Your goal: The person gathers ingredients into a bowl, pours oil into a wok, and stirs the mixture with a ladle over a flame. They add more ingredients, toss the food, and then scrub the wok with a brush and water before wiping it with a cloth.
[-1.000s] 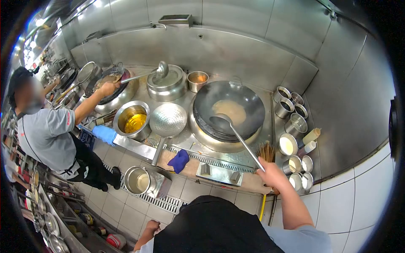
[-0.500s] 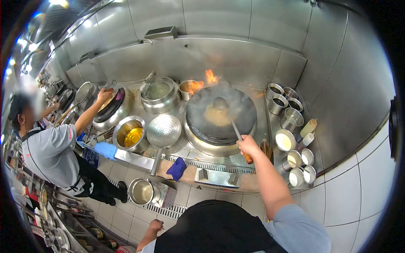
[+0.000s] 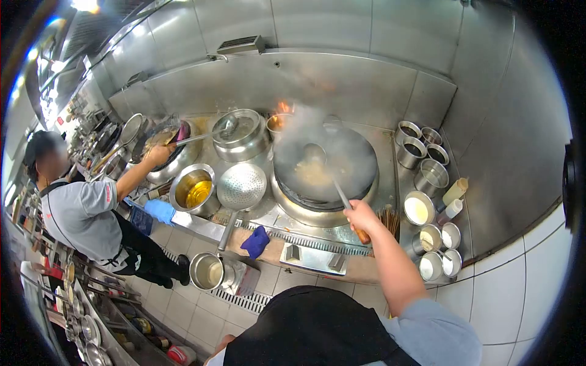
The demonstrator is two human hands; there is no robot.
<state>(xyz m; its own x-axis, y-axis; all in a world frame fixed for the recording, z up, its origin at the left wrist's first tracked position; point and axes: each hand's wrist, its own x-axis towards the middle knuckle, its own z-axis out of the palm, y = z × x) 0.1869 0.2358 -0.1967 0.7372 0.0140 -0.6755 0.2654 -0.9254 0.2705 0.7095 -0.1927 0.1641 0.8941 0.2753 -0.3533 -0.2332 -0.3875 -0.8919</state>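
Observation:
My right hand is wrapped round the wooden handle of a ladle. The ladle's bowl rests in a large dark wok, among pale brownish food partly veiled by steam. Of my left arm only a bit of skin shows at the bottom edge, beside the black apron; the fingers cannot be made out. Left of the wok a perforated strainer lies on the counter, next to a pot of yellow oil. A purple cloth lies at the counter's front edge.
A co-worker stands at the left, holding a ladle over another wok. Flames rise behind my wok. Metal containers and squeeze bottles stand at the right. A pot sits low in front of the counter.
The steam over the wok is thicker and the flames are smaller. My left hand has dropped almost out of view. The co-worker's ladle has swung down to the right.

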